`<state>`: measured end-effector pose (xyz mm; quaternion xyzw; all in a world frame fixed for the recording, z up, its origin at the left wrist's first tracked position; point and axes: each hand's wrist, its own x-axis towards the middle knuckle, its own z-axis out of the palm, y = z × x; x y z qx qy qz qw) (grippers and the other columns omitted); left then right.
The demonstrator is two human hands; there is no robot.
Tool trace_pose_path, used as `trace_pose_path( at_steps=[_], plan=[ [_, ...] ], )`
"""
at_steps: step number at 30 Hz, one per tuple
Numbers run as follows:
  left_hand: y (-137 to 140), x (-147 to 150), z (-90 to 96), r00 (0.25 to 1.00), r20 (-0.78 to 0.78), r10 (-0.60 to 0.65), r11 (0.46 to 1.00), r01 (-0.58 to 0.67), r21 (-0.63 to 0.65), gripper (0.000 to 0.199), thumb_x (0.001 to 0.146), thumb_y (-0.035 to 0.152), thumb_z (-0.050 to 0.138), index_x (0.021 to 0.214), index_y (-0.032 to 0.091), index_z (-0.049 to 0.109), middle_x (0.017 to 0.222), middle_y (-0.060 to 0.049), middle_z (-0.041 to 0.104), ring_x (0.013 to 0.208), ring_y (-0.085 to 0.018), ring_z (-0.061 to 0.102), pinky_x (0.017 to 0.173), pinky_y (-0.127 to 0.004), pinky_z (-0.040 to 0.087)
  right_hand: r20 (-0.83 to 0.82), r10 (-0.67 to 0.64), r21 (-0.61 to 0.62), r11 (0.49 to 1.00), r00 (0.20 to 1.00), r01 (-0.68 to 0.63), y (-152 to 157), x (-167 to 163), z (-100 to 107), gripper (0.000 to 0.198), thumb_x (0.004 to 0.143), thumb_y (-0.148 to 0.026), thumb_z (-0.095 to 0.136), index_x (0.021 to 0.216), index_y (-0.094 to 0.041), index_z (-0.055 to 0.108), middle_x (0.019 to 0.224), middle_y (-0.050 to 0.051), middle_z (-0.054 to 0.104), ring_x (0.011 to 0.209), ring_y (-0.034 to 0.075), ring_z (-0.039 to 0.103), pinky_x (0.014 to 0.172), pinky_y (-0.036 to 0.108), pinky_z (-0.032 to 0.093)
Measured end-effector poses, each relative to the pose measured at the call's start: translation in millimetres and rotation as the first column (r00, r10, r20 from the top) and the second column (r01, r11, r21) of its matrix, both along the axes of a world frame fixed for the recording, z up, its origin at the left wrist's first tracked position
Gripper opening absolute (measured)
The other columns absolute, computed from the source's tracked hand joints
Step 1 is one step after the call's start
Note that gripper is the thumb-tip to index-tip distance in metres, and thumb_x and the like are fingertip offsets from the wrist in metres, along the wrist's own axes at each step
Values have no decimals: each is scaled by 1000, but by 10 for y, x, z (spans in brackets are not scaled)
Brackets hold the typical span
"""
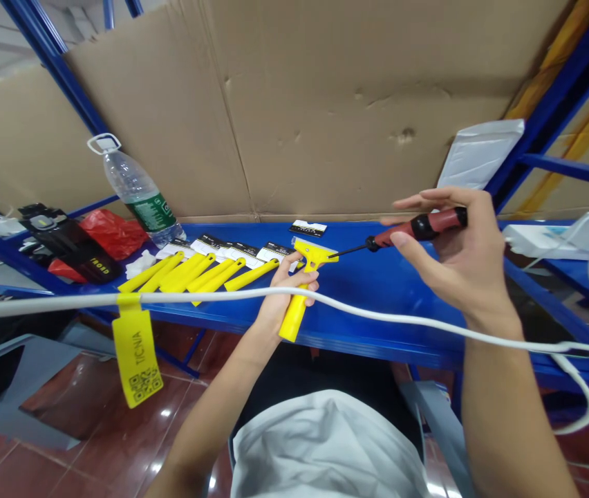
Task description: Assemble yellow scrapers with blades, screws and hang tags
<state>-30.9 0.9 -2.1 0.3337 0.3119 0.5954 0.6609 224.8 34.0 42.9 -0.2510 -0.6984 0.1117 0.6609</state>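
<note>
My left hand (287, 287) is closed around the neck of a yellow scraper (294, 315), its wide head turned up and its handle slanting down toward me. In my right hand (463, 256) is a red and black screwdriver (413, 229), its handle resting between thumb and palm with some fingers stretched out. The thin shaft points left, and its tip meets the right end of the scraper's head. Left of my left hand lies a row of several yellow scraper handles (195, 273) with black and white cards (240, 252) behind them.
A single card (307, 228) lies at the back of the blue shelf (377, 290). A water bottle (144, 194), a red plastic bag (113, 232) and a black device (69, 242) stand at left. A white cable (403, 321) with a yellow tag (137, 356) crosses in front. Cardboard (325, 104) forms the back.
</note>
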Motion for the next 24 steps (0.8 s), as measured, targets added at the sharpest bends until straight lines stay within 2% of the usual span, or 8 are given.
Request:
trace_pose_path(
  at_steps=[3,6,10,13,15,19,21,24],
  plan=[
    [4,-1,0,1000,-2,8,1000,-8,-10,76,72,11,95,134,25,54,98,-1,69,62,-8,63,49,-15,44,52,108,-16,994,993,-108,17,27,-3,72,85,-35,96,146,-39,58,150,7,72,119,32,84,107,59,71],
    [1,4,19,1000,-4,17,1000,-17,-17,80,70,11,95,137,25,54,99,-1,70,62,-8,63,48,-16,43,54,106,-21,994,993,-105,12,25,-1,70,87,-37,95,147,-42,58,154,5,71,116,31,85,108,60,70],
    [-4,19,48,1000,-8,26,999,-26,-28,82,68,10,95,137,23,53,106,-5,72,62,-9,63,47,-17,43,28,-26,15,1000,999,26,-2,-4,-9,62,81,-41,100,135,-40,69,128,5,80,106,34,85,98,58,72],
    [0,21,43,1000,-5,23,999,-23,-27,83,67,10,95,137,24,53,106,-5,72,62,-9,63,47,-17,42,12,-120,43,992,993,119,-15,-14,-5,56,81,-41,101,128,-38,71,108,2,80,105,35,84,95,58,71],
    [4,16,31,1000,-7,20,1000,-20,-20,83,68,11,95,137,24,53,105,-5,72,62,-9,63,47,-16,43,26,-74,33,997,997,73,-31,-10,11,56,86,-40,97,134,-37,68,114,2,81,106,33,84,97,57,71],
    [4,5,17,1000,-14,14,1000,-15,-13,79,71,11,94,138,24,54,105,-4,71,63,-8,64,48,-16,44,49,97,-34,995,994,-95,-63,2,44,66,87,-37,94,144,-38,62,141,6,79,114,32,84,101,59,72],
    [3,5,19,1000,-16,17,1000,-17,-18,79,71,11,94,137,24,54,107,-5,72,63,-8,63,48,-16,44,45,82,-46,996,996,-79,-62,3,40,65,87,-38,94,144,-40,63,137,4,80,112,31,85,100,59,72],
    [6,8,20,1000,-11,25,999,-26,-24,80,69,11,95,137,24,53,108,-5,73,63,-8,63,48,-16,43,41,-16,-11,1000,999,17,-40,-2,15,58,86,-37,96,137,-37,69,115,1,85,105,30,85,99,57,71]
  ],
)
